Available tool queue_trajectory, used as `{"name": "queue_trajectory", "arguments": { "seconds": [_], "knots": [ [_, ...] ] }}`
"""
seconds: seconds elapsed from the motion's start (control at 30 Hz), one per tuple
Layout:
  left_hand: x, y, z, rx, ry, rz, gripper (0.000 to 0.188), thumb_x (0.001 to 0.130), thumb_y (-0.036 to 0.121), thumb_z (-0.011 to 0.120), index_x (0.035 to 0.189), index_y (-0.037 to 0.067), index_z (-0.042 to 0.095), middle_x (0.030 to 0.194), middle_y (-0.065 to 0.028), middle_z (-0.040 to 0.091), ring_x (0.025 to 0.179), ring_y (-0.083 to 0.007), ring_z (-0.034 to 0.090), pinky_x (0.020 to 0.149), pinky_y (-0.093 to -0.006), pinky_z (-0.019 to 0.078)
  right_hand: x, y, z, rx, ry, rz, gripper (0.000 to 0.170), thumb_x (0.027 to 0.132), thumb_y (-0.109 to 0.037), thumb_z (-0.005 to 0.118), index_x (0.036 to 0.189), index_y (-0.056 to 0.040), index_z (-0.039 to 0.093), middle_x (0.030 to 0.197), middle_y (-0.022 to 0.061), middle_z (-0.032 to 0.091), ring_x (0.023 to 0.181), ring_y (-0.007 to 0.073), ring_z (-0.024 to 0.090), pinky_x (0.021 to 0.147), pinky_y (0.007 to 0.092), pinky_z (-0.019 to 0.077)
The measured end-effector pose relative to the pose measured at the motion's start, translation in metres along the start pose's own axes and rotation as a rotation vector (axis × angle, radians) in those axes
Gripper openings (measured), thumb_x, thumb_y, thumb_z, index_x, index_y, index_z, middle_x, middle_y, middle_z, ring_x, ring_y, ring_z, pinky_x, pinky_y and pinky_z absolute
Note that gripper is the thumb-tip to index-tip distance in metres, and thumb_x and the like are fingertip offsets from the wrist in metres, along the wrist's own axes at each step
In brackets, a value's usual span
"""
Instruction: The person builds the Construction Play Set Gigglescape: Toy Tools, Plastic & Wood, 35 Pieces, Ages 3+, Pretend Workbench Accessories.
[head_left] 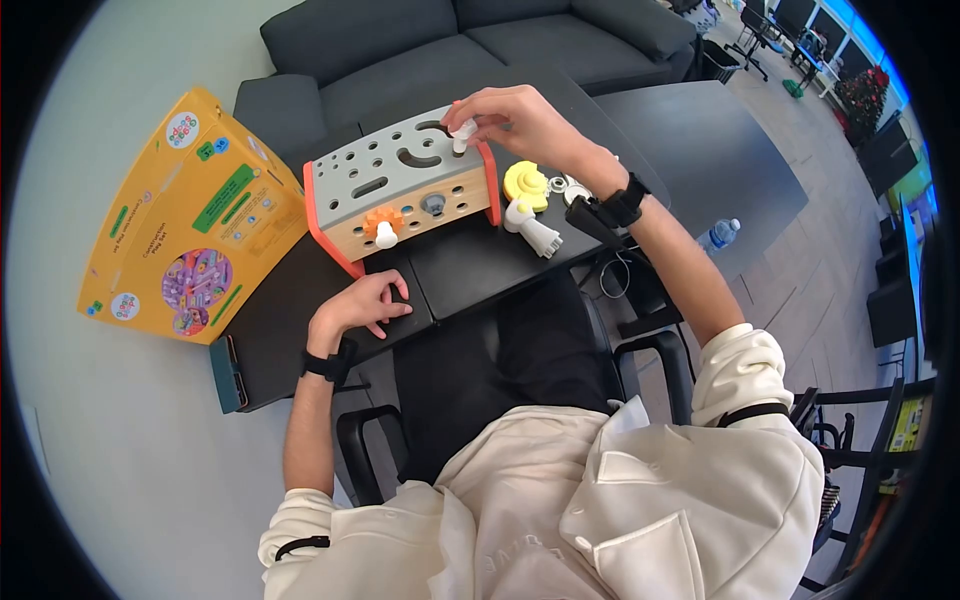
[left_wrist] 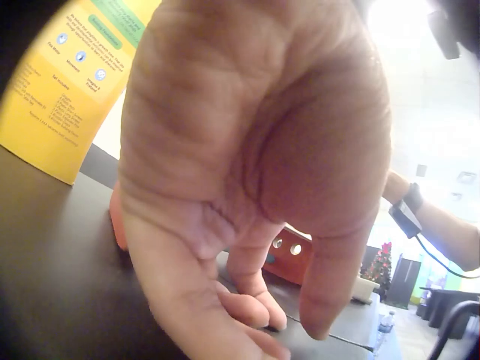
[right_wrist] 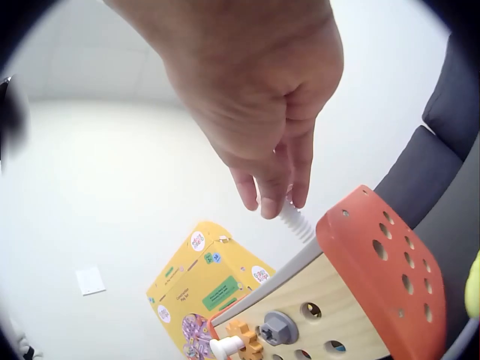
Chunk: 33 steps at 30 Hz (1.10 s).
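Note:
My right hand (head_left: 522, 122) pinches a white plastic screw (head_left: 461, 138) over the right end of a toy workbench (head_left: 345, 185). In the right wrist view the screw's threaded shaft (right_wrist: 298, 224) points down, its lower end right at the grey top. On the wooden front sit an orange gear (head_left: 376, 217) with a white screw (head_left: 386, 236) through it and a grey bolt (head_left: 433, 204). My left hand (head_left: 362, 302) rests on the black table (head_left: 470, 265) before the workbench's left corner, fingers loosely bent around nothing.
A yellow play-set box (head_left: 215, 225) stands left of the workbench. Right of it lie a yellow toy part (head_left: 525, 185), a white toy piece with a ridged end (head_left: 540, 238) and small white rings (head_left: 557, 184). A water bottle (head_left: 719, 236) is farther right; a grey sofa (head_left: 400, 70) stands behind.

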<state>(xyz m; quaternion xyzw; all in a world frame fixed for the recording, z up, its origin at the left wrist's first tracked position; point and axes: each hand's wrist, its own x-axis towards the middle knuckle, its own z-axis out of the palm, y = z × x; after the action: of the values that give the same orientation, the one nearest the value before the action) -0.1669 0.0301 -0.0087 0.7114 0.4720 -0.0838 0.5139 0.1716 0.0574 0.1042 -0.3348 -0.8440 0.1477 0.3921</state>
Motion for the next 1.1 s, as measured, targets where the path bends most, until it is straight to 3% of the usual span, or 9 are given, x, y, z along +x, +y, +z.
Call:
{"name": "queue_trajectory", "arguments": {
  "seconds": [0.43,0.67,0.77,0.83,0.87,0.97,1.03,1.07,1.1],
  "knots": [
    [0.000,-0.002,0.000,0.004,0.013,0.034,0.022,0.093,0.014,0.075,0.105,0.004,0.059,0.074,0.0010,0.051,0.065,-0.0081,0.060,0.054,-0.0271,0.0621,0.025,-0.009,-0.001,-0.115,-0.243,0.100,0.028,0.084,0.014,0.062,0.107,0.0032,0.073,0.108,0.0161,0.075,0.091,0.0250,0.075,0.078,0.0336,0.0614],
    [-0.002,-0.004,0.000,-0.025,0.017,0.037,0.023,0.092,0.012,0.076,0.105,0.004,0.060,0.074,0.0013,0.050,0.065,-0.0079,0.059,0.055,-0.0272,0.0624,0.030,-0.004,0.008,-0.180,-0.194,0.094,0.024,0.086,0.011,0.064,0.107,0.0042,0.074,0.103,0.0191,0.073,0.087,0.0276,0.074,0.078,0.0360,0.0586],
    [-0.001,-0.003,0.001,-0.019,0.025,0.048,0.023,0.091,0.012,0.076,0.105,0.004,0.060,0.073,0.0013,0.050,0.065,-0.0079,0.059,0.055,-0.0270,0.0622,0.029,-0.017,0.010,-0.306,-0.110,-0.021,0.015,0.091,-0.006,0.069,0.102,0.0018,0.075,0.095,0.0173,0.073,0.082,0.0294,0.073,0.073,0.0379,0.0580],
    [-0.001,-0.003,0.001,-0.012,0.025,0.044,0.023,0.091,0.012,0.076,0.105,0.004,0.060,0.073,0.0013,0.050,0.065,-0.0078,0.059,0.055,-0.0269,0.0621,0.038,-0.034,0.011,-0.814,-0.397,0.226,0.026,0.093,-0.027,0.071,0.096,-0.0017,0.076,0.085,0.0133,0.073,0.078,0.0305,0.072,0.067,0.0393,0.0567],
    [-0.001,-0.003,0.001,-0.015,0.027,0.049,0.022,0.091,0.012,0.076,0.105,0.004,0.060,0.073,0.0013,0.050,0.065,-0.0078,0.059,0.055,-0.0267,0.0619,0.039,-0.043,0.010,-0.815,-0.396,0.225,0.026,0.093,-0.027,0.071,0.096,-0.0017,0.076,0.085,0.0133,0.073,0.078,0.0305,0.072,0.067,0.0393,0.0567],
    [-0.002,-0.002,0.001,-0.018,0.034,0.050,0.022,0.091,0.011,0.076,0.105,0.004,0.060,0.073,0.0012,0.051,0.064,-0.0076,0.059,0.054,-0.0264,0.0616,0.040,-0.049,0.008,-1.017,-0.294,0.298,0.046,0.092,-0.051,0.068,0.092,-0.0055,0.076,0.064,0.0095,0.066,0.066,0.0285,0.071,0.056,0.0388,0.0546],
    [-0.003,-0.003,0.001,-0.023,0.035,0.042,0.021,0.091,0.011,0.076,0.105,0.004,0.060,0.073,0.0012,0.051,0.064,-0.0075,0.059,0.054,-0.0262,0.0615,0.030,-0.033,0.008,-0.886,0.088,-0.013,0.040,0.095,-0.045,0.066,0.095,-0.0063,0.075,0.067,0.0105,0.068,0.066,0.0293,0.071,0.058,0.0396,0.0556],
    [-0.002,-0.004,0.001,-0.027,0.036,0.051,0.021,0.092,0.011,0.075,0.104,0.004,0.060,0.072,0.0013,0.051,0.064,-0.0075,0.059,0.054,-0.0262,0.0615,0.028,-0.022,0.011,-0.884,0.087,-0.011,0.040,0.095,-0.045,0.066,0.095,-0.0063,0.075,0.067,0.0105,0.068,0.066,0.0293,0.071,0.058,0.0396,0.0556],
    [-0.001,-0.005,0.001,-0.031,0.037,0.062,0.021,0.092,0.011,0.075,0.104,0.004,0.060,0.072,0.0014,0.051,0.064,-0.0074,0.059,0.054,-0.0262,0.0615,0.027,-0.010,0.013,-0.648,0.042,-0.172,0.038,0.097,-0.042,0.065,0.104,-0.0066,0.074,0.074,0.0111,0.070,0.071,0.0306,0.071,0.061,0.0398,0.0556]
  ]
}}
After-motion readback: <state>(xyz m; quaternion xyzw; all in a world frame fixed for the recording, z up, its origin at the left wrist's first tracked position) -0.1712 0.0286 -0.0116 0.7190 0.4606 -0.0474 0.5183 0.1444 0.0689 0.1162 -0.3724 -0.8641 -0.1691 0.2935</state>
